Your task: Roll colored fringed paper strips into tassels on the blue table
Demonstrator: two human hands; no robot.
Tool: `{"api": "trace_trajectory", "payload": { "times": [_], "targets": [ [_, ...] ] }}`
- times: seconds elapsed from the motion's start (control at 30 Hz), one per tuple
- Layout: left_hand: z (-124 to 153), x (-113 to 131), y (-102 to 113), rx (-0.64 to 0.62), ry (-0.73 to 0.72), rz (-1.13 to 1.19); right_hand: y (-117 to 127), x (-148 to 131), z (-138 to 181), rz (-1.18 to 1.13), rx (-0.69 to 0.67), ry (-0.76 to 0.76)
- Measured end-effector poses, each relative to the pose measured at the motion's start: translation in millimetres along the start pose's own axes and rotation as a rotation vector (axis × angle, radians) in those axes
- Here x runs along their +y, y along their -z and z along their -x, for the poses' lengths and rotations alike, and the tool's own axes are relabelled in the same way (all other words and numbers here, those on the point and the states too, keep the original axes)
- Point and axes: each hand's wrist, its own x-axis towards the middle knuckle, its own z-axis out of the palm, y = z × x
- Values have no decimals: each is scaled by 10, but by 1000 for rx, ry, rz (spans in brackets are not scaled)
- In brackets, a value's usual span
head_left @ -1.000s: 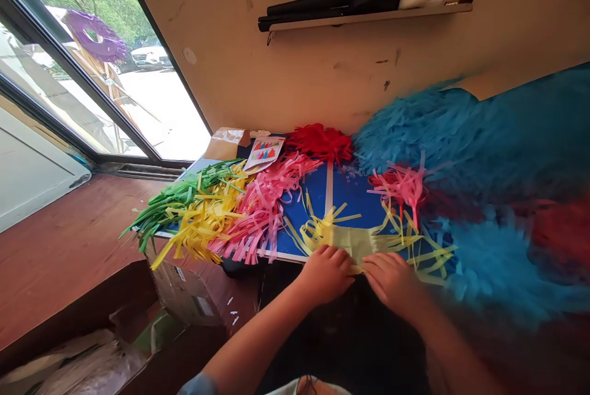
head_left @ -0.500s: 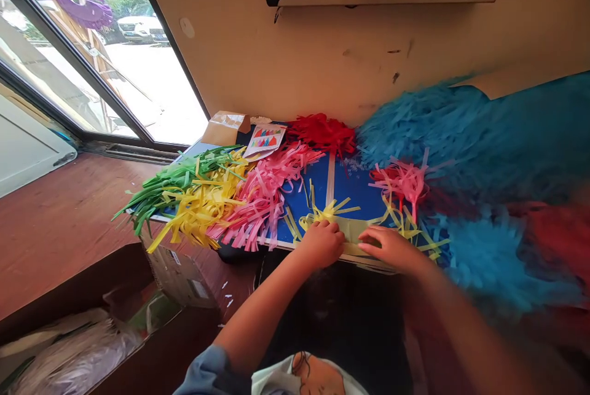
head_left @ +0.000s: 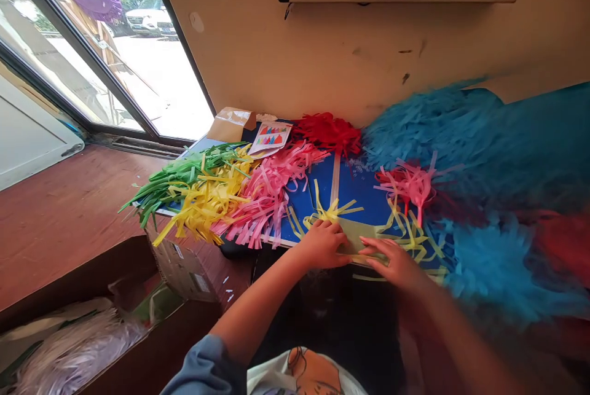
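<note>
We work at a blue table [head_left: 362,195], where a fringed yellow paper [head_left: 354,232] lies along the near edge. Our left hand [head_left: 322,244] bends over it, fingers together, though we cannot tell whether it grips; our right hand [head_left: 397,265] is spread above the sheet, thumb apart from forefinger. At lower left, an open cardboard box [head_left: 181,267] holds a pale, shiny bundle [head_left: 87,352] and something green [head_left: 159,305].

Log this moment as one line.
left hand: on pale yellow fringed sheet | right hand: at sheet's near edge | pink tassel: beyond right hand
</note>
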Motion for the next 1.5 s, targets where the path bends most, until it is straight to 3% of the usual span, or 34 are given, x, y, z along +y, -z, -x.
{"api": "trace_trajectory", "payload": {
  "times": [0.17, 0.3, 0.4, 0.87, 1.2, 1.5],
  "targets": [
    [-97, 136, 24, -62, -115, 10, 22, -37, -125, -166, 3, -145],
    [-222, 167, 33, -134, 13, 19, 78, -64, -260, -233, -61, -252],
    [-281, 123, 54, -144, 114, -14, 110, -48, -353, -167, -93, -304],
    [-457, 12, -27, -238, 219, -98, 102, -28, -455, 186, 9, -418],
    [-452, 104, 12, -205, 328, -96, 219, -21, -598, 349, -113, -504],
    [-549, -94, 61, -258, 329, -91, 192, -161, -646, 491, -168, -561]
  ]
}}
